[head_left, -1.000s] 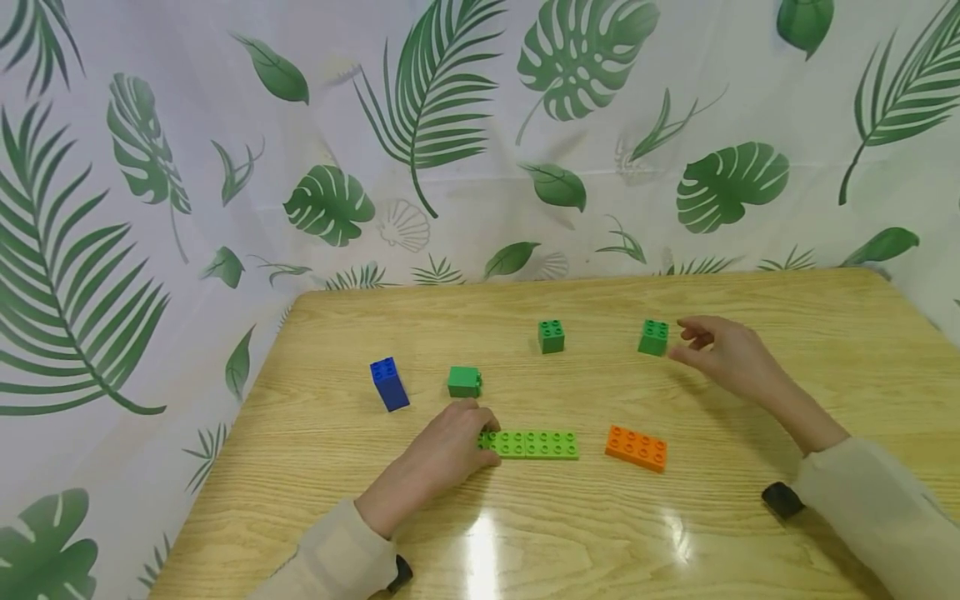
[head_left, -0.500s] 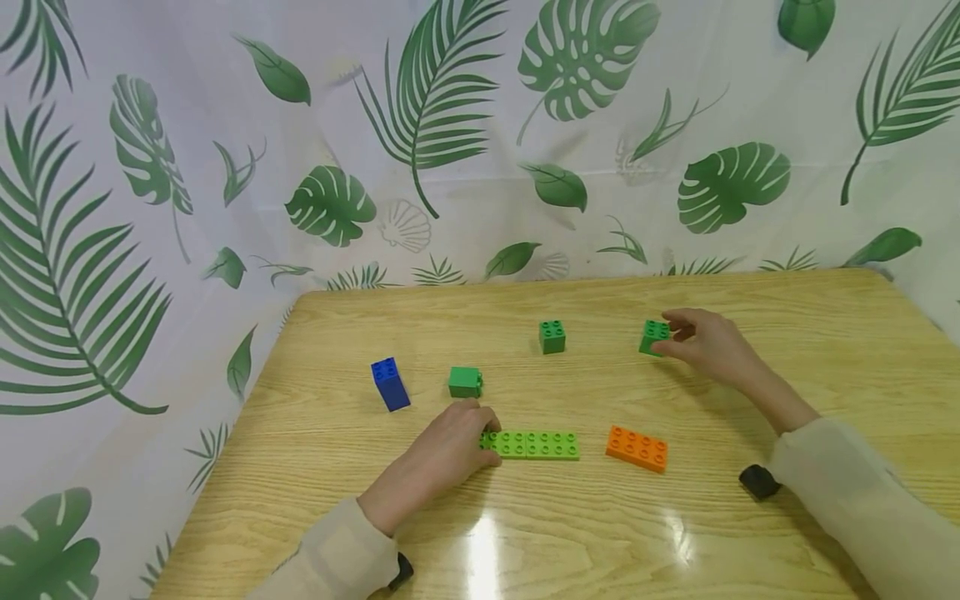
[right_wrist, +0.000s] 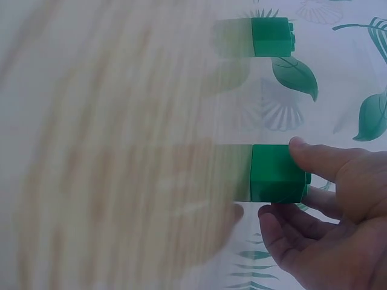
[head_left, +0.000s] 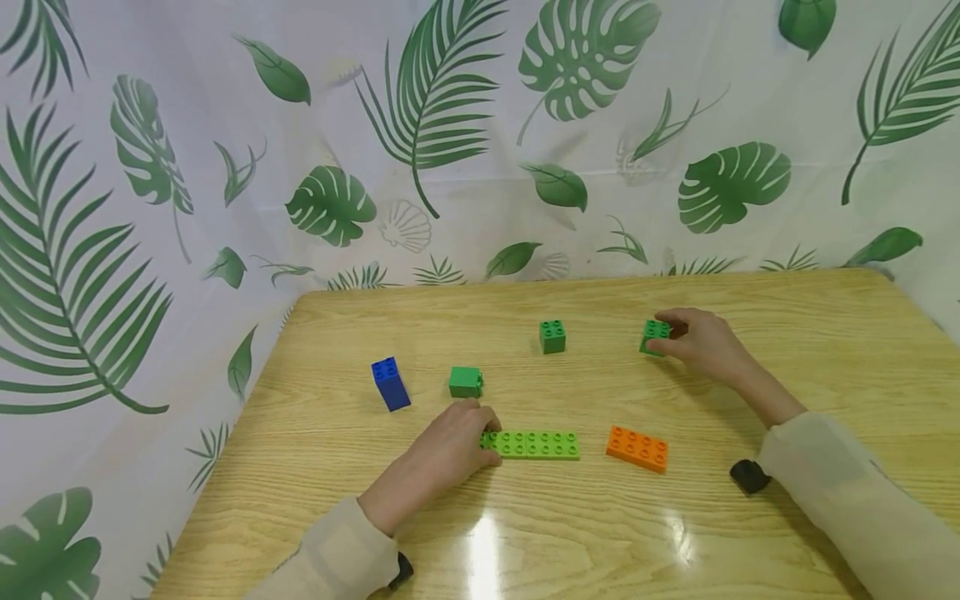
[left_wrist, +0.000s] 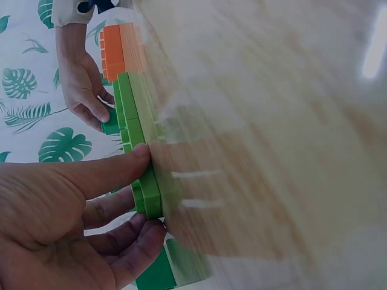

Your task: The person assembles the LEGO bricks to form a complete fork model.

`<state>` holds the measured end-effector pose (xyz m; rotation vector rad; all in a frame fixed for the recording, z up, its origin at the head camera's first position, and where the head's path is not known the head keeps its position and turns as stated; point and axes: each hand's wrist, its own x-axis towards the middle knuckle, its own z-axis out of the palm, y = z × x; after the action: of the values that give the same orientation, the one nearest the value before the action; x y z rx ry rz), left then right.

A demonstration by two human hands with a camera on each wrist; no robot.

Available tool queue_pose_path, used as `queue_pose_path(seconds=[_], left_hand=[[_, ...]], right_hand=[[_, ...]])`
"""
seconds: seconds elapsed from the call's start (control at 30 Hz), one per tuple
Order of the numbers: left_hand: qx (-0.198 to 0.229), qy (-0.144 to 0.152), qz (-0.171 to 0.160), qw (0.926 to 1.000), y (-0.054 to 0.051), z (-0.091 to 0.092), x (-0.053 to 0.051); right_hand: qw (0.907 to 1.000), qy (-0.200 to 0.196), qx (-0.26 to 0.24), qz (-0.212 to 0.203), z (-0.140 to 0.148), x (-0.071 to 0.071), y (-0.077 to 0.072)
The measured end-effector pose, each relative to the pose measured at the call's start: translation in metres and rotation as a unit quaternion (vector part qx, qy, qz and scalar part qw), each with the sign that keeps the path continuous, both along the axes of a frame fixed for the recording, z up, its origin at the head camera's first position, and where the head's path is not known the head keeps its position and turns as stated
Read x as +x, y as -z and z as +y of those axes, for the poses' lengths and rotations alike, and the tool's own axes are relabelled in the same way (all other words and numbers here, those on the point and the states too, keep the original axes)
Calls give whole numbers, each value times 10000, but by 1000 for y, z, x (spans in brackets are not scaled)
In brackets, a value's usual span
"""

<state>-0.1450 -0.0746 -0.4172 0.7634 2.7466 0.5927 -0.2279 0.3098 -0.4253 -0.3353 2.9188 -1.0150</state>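
Note:
My left hand (head_left: 447, 444) holds the left end of a low lime-green row of toy building bricks (head_left: 540, 445), thumb on the near side, fingers on the far side. In the left wrist view, the thumb presses the flank of the lime-green bricks (left_wrist: 131, 115). At the back right, my right hand (head_left: 708, 346) pinches a green four-stud brick (head_left: 654, 337), which stands on the table studs up. The right wrist view has the thumb against one side of that green brick (right_wrist: 277, 173) and the fingers at the opposite side, partly hidden.
Another green brick (head_left: 552, 337) stands at the back middle. One more green brick (head_left: 466, 382) lies on its side beyond the left hand, beside a tall blue brick (head_left: 391, 384). An orange eight-stud brick (head_left: 637, 448) lies right of the lime-green row on the wooden table (head_left: 585, 533).
My right hand has moved left to the back-right green brick, and its thumb and fingers have closed about it. The left hand has stayed on the lime-green row.

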Motion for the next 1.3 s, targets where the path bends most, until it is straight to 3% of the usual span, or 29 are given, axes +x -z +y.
queue_pose_path(seconds=[0.63, 1.3], left_hand=[[-48, 0, 19, 10000, 1, 1, 0], [-121, -30, 67, 9999, 0, 0, 3]], right_hand=[[9998, -39, -28, 199, -2, 3, 2], [9965, -529, -318, 557, -44, 63, -25]])
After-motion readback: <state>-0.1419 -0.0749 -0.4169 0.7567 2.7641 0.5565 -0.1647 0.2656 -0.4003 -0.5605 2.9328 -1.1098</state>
